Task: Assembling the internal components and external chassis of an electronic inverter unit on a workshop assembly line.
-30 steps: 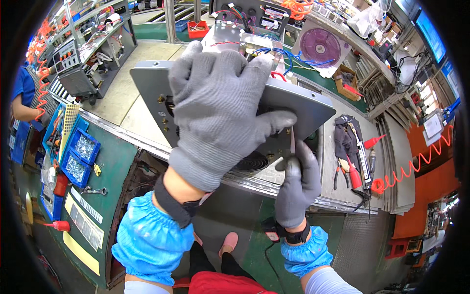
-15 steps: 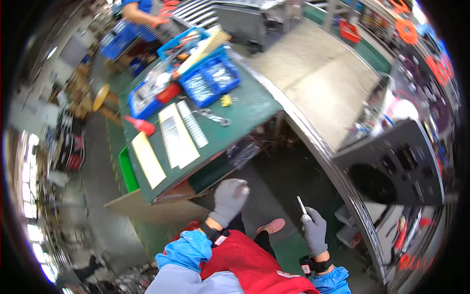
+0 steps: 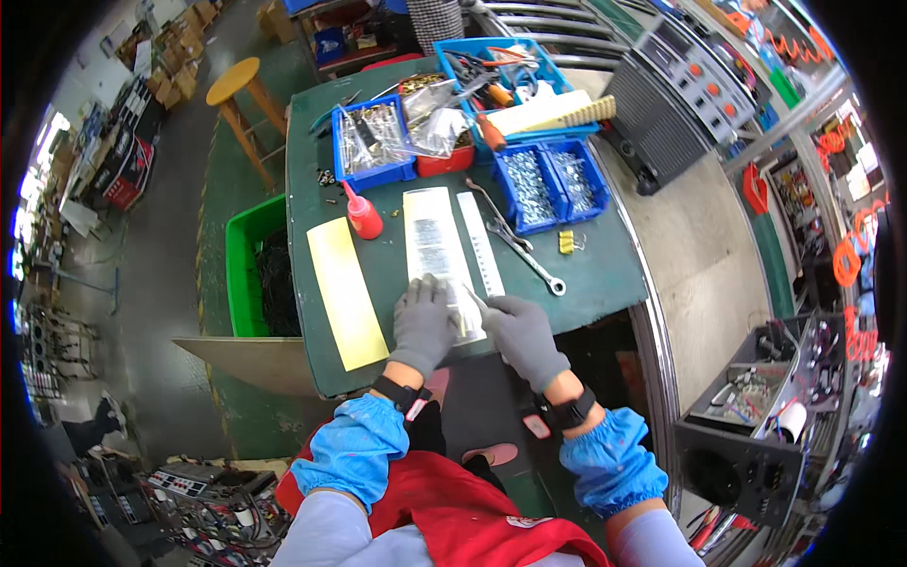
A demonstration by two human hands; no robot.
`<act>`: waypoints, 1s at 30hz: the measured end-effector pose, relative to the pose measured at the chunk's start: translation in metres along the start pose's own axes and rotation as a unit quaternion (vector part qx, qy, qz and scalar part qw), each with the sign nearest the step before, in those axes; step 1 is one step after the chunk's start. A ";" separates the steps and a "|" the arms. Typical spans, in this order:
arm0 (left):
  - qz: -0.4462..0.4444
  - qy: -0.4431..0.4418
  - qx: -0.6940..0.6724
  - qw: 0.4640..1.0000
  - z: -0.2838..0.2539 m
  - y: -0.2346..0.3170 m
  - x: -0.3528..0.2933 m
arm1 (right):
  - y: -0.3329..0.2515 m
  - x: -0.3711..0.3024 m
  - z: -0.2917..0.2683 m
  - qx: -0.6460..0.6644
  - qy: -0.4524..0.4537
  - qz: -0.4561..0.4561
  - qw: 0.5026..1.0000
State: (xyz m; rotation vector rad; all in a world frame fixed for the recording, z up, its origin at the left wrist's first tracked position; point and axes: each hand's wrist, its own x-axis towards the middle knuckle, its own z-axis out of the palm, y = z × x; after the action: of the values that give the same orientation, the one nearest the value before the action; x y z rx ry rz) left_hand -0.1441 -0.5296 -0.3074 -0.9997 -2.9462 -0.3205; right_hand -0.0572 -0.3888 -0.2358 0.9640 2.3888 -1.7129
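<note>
Both gloved hands rested at the near edge of the green table [image 3: 605,274]. The left hand [image 3: 422,326] lay flat, fingers spread, pressing the white printed sheet [image 3: 436,250]; the right hand [image 3: 521,333] pinched a thin tool [image 3: 475,299] whose tip touched that sheet. Just left lay a yellow strip [image 3: 346,291]. Farther off sat a wrench [image 3: 518,243], a red squeeze bottle [image 3: 362,214] and blue bins [image 3: 548,184].

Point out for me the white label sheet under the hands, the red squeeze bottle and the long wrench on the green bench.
white label sheet [image 3: 433,241], head view, on its printed middle.
red squeeze bottle [image 3: 365,219], head view, on its body.
long wrench [image 3: 518,248], head view, mid-shaft.
</note>
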 end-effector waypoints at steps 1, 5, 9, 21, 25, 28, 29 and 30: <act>0.017 -0.079 0.009 0.997 0.000 0.000 0.003 | -0.008 0.020 0.010 -0.007 -0.004 -0.022 1.000; 0.050 -0.124 -0.004 0.991 0.001 -0.003 0.005 | -0.021 0.077 0.038 -0.060 -0.019 0.035 0.997; 0.064 -0.076 -0.037 0.994 0.005 -0.011 0.005 | -0.024 0.105 0.048 -0.203 -0.070 -0.042 0.976; 0.082 -0.067 -0.041 0.994 0.013 -0.011 0.006 | -0.040 0.107 0.061 -0.076 0.029 0.039 0.996; 0.086 -0.102 -0.031 0.990 0.005 -0.011 0.009 | -0.067 0.083 0.012 0.145 0.086 -0.023 0.985; 0.081 -0.186 -0.011 0.979 -0.018 -0.006 0.023 | -0.079 0.044 -0.026 0.107 0.147 -0.101 0.978; 0.050 -0.195 -0.065 0.977 -0.030 -0.003 0.028 | -0.078 0.026 -0.036 0.022 0.179 -0.166 0.970; 0.016 -0.141 -0.192 0.971 -0.043 0.002 0.036 | -0.075 0.008 -0.045 0.000 0.197 -0.186 0.963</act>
State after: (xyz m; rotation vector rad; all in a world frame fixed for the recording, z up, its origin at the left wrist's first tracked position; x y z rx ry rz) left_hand -0.1739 -0.5151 -0.2626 -1.2204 -3.1866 -0.8420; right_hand -0.0878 -0.3610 -0.1585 0.9835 2.9905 -1.7677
